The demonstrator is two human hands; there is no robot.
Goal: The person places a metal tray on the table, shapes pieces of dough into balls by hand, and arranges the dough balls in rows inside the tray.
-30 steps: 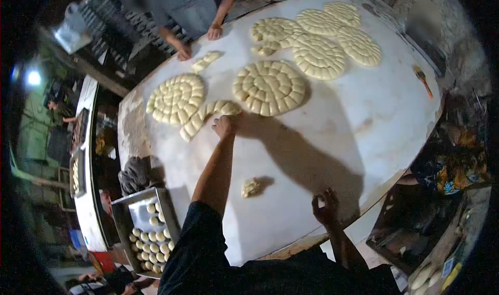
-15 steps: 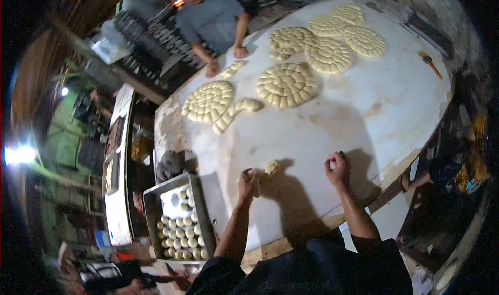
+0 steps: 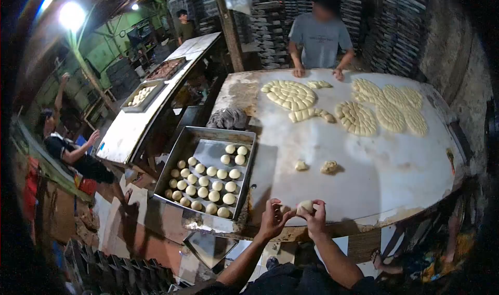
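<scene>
Both hands have drawn together since half a second ago, when they were well apart over the white bench (image 3: 410,165); now they meet just above its worn near edge. From where I stand, the right hand (image 3: 315,220) has its grip closed around a smooth, pale round ball of dough (image 3: 305,206), pinched between thumb and fingers. Close by its left side is the left hand (image 3: 271,220), fingers curled; I cannot tell whether its grip holds anything. Two rough little pale dough lumps (image 3: 329,166) now sit side by side beyond them, with bare surface between lumps and hands, and a broad open stretch running right toward the curved edge. Farther back lie big cream-coloured coiled rounds of segmented dough (image 3: 356,118). Tighter room on the left: the deep grey metal tray (image 3: 208,150) of dough balls has its right wall near the left hand, and a crumpled dark grey cloth (image 3: 227,119) lies just behind it. Someone in a grey T-shirt (image 3: 321,40) stands at the far edge.
</scene>
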